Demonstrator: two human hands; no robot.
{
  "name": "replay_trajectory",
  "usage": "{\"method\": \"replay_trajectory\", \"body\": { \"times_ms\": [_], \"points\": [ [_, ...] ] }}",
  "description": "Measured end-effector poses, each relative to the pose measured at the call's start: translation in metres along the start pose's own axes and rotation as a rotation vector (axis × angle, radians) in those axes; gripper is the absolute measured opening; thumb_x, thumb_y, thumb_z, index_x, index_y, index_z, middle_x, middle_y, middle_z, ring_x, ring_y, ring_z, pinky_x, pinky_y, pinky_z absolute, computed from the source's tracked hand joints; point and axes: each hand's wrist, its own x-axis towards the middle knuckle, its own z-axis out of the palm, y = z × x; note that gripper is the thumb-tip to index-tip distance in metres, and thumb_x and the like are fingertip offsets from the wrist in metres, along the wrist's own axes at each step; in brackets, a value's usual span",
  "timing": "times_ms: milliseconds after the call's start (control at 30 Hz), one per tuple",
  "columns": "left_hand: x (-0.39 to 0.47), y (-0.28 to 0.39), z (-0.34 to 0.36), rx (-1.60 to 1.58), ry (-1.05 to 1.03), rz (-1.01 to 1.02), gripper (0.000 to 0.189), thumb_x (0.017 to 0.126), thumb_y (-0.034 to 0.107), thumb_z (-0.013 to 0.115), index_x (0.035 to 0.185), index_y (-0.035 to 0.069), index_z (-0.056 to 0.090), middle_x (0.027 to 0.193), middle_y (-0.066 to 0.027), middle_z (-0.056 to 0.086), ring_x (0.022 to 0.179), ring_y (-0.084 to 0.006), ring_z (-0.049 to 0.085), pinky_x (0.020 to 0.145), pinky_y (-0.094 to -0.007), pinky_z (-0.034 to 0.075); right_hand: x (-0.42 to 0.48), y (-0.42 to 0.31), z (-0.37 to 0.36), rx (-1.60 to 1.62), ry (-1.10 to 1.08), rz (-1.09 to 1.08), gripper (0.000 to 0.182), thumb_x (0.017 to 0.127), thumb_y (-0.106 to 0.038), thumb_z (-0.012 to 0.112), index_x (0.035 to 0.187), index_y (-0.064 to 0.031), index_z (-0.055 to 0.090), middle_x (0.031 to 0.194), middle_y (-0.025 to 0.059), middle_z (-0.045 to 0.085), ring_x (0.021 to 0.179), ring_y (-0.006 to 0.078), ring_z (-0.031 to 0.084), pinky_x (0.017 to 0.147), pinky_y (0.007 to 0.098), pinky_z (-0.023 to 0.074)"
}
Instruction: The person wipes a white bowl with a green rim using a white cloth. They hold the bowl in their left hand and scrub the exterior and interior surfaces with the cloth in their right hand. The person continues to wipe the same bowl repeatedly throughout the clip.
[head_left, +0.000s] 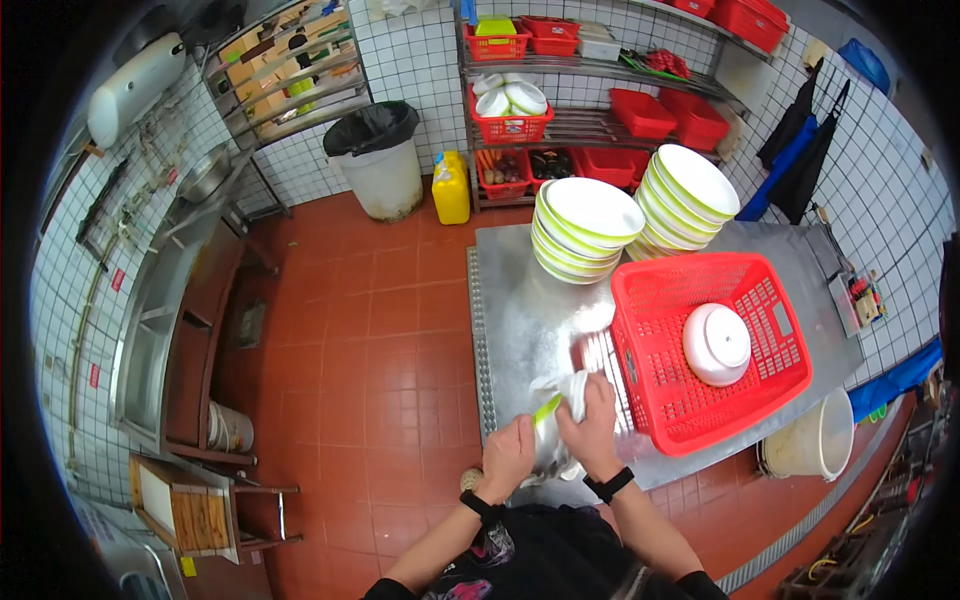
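Over the near left part of the steel table (510, 300), my left hand (510, 454) grips a white bowl with a lime-green rim (547, 409). My right hand (592, 424) holds a white cloth (574, 390) against the same bowl. Cloth and fingers hide much of the bowl. Just right of my hands stands a red plastic basket (649, 405) with perforated sides. One white bowl (716, 345) lies upside down in it. Behind the basket rise two stacks of green-rimmed white bowls, a left stack (581, 232) and a right stack (682, 199).
Against the back wall, a metal rack (577, 135) carries red baskets and bins. A lined trash bin (382, 180) and a yellow jug (451, 187) stand on the tiled floor. Steel sinks (146, 345) line the left wall. A white bucket (810, 439) sits right of the table.
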Motion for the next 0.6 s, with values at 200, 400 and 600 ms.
{"method": "replay_trajectory", "body": {
  "times_ms": [200, 400, 600],
  "points": [
    [0.002, -0.004, -0.005, 0.004, -0.030, -0.009, 0.035, 0.114, 0.024, 0.047, 0.096, 0.002, 0.066, 0.080, -0.0281, 0.067, 0.075, -0.0526, 0.066, 0.065, -0.0591, 0.050, 0.008, 0.027, -0.007, 0.062, -0.011, 0.232, 0.025, 0.086, -0.011, 0.073, 0.105, 0.0015, 0.063, 0.107, 0.0221, 0.061, 0.103, 0.0446, 0.058, 0.090, 0.0538, 0.0464],
    [0.006, 0.005, 0.003, -0.095, -0.034, 0.020, 0.035, 0.114, 0.025, 0.047, 0.095, 0.001, 0.065, 0.079, -0.0296, 0.066, 0.078, -0.0542, 0.065, 0.066, -0.0593, 0.049, -0.027, -0.028, -0.004, -0.077, -0.133, -0.184, 0.036, 0.082, -0.020, 0.081, 0.110, -0.0024, 0.067, 0.121, 0.0177, 0.064, 0.112, 0.0407, 0.057, 0.096, 0.0531, 0.0428],
    [-0.001, -0.014, 0.006, -0.083, -0.041, 0.101, 0.031, 0.113, 0.026, 0.049, 0.106, 0.001, 0.066, 0.082, -0.0295, 0.068, 0.081, -0.0548, 0.066, 0.067, -0.0598, 0.050, -0.027, -0.033, -0.011, -0.020, -0.198, -0.273, 0.038, 0.079, -0.017, 0.083, 0.111, -0.0042, 0.068, 0.120, 0.0158, 0.063, 0.110, 0.0393, 0.058, 0.096, 0.0524, 0.0422]
  ]
}}
